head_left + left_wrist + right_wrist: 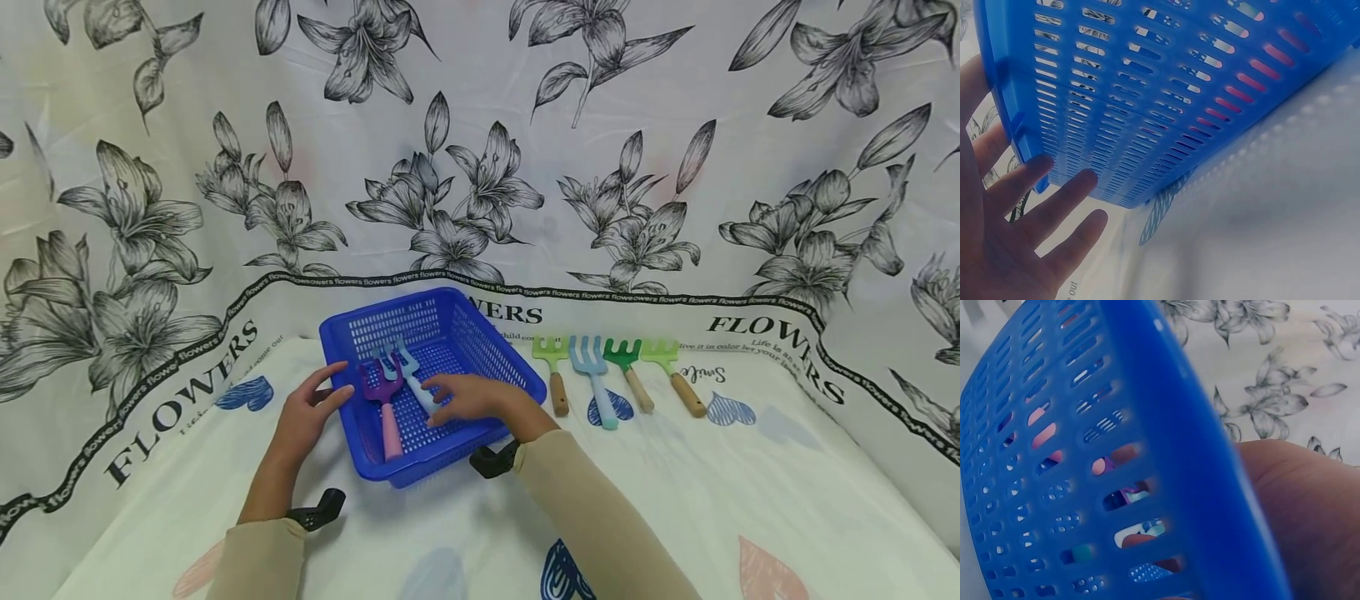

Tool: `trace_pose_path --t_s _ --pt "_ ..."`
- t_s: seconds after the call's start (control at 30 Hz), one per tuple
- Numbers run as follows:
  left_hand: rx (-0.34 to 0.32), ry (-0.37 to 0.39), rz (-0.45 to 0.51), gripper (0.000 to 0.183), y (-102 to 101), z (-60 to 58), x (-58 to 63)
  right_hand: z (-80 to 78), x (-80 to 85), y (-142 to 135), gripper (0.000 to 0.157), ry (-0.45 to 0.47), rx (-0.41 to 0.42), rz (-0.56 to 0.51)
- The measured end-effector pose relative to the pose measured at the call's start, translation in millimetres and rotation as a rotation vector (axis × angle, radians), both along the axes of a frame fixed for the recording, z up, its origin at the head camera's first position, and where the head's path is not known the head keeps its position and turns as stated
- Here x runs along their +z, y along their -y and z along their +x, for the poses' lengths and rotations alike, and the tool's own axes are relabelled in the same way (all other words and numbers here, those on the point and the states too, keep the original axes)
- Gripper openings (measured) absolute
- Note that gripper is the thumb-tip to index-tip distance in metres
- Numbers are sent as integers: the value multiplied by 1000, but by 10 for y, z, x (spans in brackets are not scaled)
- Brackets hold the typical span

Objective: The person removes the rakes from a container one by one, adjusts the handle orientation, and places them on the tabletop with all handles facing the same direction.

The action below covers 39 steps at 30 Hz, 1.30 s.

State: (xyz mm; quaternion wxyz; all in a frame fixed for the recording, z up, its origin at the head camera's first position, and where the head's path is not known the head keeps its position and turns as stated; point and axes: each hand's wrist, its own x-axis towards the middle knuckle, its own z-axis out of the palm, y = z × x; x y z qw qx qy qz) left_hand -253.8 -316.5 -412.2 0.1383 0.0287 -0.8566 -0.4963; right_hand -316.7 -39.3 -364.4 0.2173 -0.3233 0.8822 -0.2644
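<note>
A blue plastic basket (495,348) has slotted walls. Inside lie a purple hand rake with a pink handle (391,432) and a light blue hand rake (409,367); another light blue tined head (387,364) shows behind the purple one. My right hand (476,397) reaches over the basket's right side, thumb and fingers apart around the handle end of the light blue rake. Its wrist view shows mostly the basket wall (1166,425), with fingertips glimpsed through the slots. At the left rim is my left hand (307,408); its fingers (1063,203) are spread beside the outer wall.
Right of the basket several hand rakes lie in a row: a light green one (556,379), a light blue one (597,383), a dark green one (633,379) and another light green one (678,383). Flower-printed cloth (480,75) hangs behind the table (750,483).
</note>
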Motion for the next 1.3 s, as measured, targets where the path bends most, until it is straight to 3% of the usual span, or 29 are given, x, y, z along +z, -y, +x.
trace_pose_path --t_s 0.4,0.83,1.13,1.3 --pt "-16 -30 21 65 13 7 -30 6 30 27 67 71 38 89" --pt "-16 -8 16 66 2 9 -2 29 20 3 62 42 27 87" --pt "-15 10 11 67 1 21 21 32 4 18 60 -25 23 79" --pt "-16 2 9 66 4 21 14 12 11 25 59 -8 70 66"
